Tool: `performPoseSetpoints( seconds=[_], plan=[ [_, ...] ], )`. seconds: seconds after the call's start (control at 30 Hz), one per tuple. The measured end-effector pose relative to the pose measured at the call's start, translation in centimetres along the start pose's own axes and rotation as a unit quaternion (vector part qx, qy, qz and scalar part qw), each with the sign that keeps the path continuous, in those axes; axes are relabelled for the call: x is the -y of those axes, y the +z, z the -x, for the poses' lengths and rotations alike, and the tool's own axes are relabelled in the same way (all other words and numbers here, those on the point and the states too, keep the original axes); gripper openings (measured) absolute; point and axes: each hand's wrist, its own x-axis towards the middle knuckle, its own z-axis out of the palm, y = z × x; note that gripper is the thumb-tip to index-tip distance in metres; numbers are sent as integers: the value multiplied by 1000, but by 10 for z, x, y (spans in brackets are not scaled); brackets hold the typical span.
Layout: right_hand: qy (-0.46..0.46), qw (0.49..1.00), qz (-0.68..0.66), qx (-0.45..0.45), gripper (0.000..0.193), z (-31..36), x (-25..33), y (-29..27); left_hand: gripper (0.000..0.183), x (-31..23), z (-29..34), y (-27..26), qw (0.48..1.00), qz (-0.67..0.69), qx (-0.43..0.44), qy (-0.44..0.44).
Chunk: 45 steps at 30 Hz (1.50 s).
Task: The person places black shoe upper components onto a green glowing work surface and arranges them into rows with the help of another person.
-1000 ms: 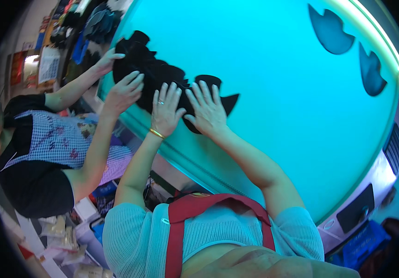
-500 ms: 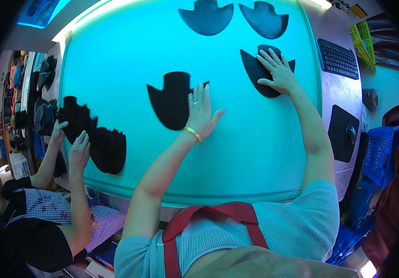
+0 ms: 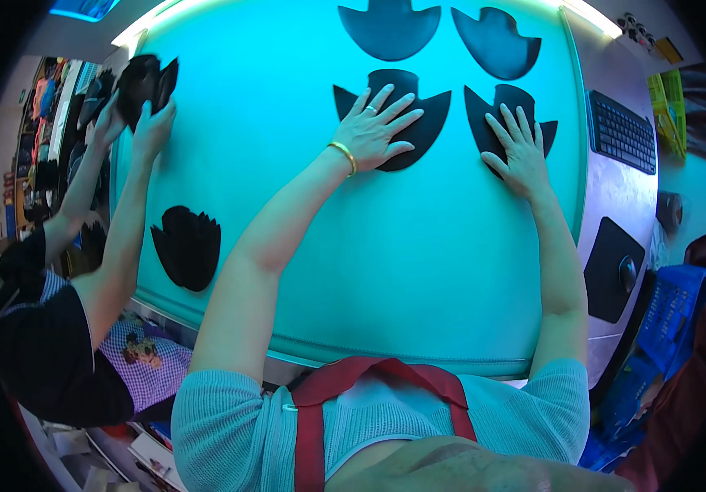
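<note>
Both my hands press flat, fingers spread, on thin black cut-out pieces, each with a rounded body, two pointed wings and a squared tab. My left hand (image 3: 376, 131) lies on the left part of one winged black piece (image 3: 420, 123). My right hand (image 3: 520, 152) rests on a second black piece (image 3: 484, 115) to its right, covering much of it. Beyond them, two more pieces of similar shape lie on the lit green-blue table (image 3: 353, 262): one at the far middle (image 3: 390, 33) and one at the far right (image 3: 498, 45).
At the left a co-worker's hands (image 3: 136, 123) hold up a bunch of black pieces (image 3: 144, 82). A fanned stack of black pieces (image 3: 187, 250) lies near that person. On the right ledge are a keyboard (image 3: 623, 131) and a mouse (image 3: 627, 273) on a black pad.
My left hand has slid the black piece far and to the right, beside the other one. My right hand stays on its piece. The co-worker has lifted one bunch off the table.
</note>
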Motion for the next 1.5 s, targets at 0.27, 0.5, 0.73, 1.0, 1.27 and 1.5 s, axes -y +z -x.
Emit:
performPoseSetpoints(
  seconds=[0.27,0.5,0.73,1.0,1.27,1.5],
  plan=[
    [6,1000,6,16,77,-2,20,-3,66,15,5,1,1000,2,-11,19],
    [74,990,-9,-119,68,-79,37,-14,76,38,-45,-4,969,84,-72,-221],
    [209,975,0,77,77,-127,2,-3,80,64,-95,0,977,51,41,-202],
    [128,985,-13,-113,65,-41,6,-19,70,-4,-21,-22,997,52,11,-60],
    [56,997,-1,-44,62,-25,47,11,67,0,27,-8,992,21,-48,-116],
    [-75,956,-177,-221,46,38,174,-36,54,-51,225,-56,936,175,-205,-226]
  ],
)
